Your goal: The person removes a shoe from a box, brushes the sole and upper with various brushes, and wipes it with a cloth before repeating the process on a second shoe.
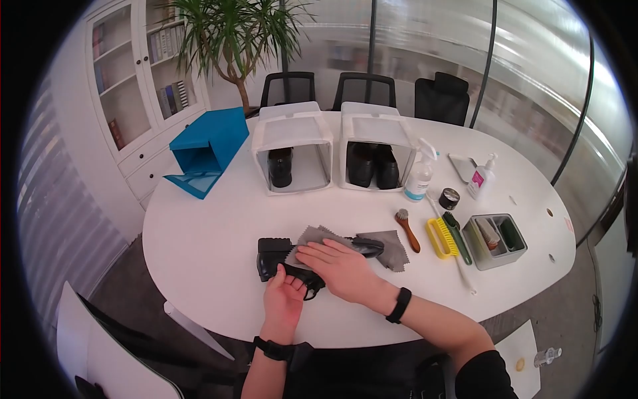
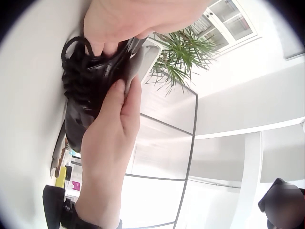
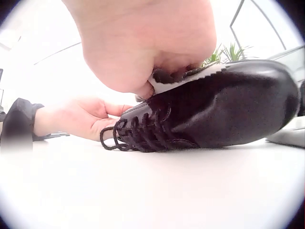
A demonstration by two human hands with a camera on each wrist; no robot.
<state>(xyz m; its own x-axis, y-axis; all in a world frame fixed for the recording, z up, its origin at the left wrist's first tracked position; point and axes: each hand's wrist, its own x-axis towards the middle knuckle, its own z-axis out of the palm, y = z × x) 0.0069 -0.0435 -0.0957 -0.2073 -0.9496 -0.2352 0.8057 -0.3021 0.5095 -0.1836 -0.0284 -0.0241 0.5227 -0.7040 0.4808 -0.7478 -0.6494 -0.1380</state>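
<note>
A black leather lace-up shoe [image 1: 268, 259] lies on its side on the table, its sole turned away from me and its laces [image 3: 138, 131] towards me. My left hand [image 1: 284, 302] grips it near the heel and opening, fingers partly hidden inside. In my right hand [image 1: 339, 269] is a grey cloth with zigzag edges [image 1: 309, 241], spread over the upper side of the shoe. The left wrist view shows the right thumb [image 2: 114, 93] on one side of the cloth and the fingers on the other. Another grey cloth [image 1: 397, 251] lies under the toe end.
To the right lie a wooden-handled brush [image 1: 409, 233], a yellow brush [image 1: 438, 238], a green brush [image 1: 458, 239] and a grey divided box [image 1: 492, 259]. Behind stand a spray bottle [image 1: 419, 179], a round tin [image 1: 449, 198], a pump bottle [image 1: 481, 179], two white boxes [image 1: 299, 123] holding shoes, and a blue box [image 1: 219, 136].
</note>
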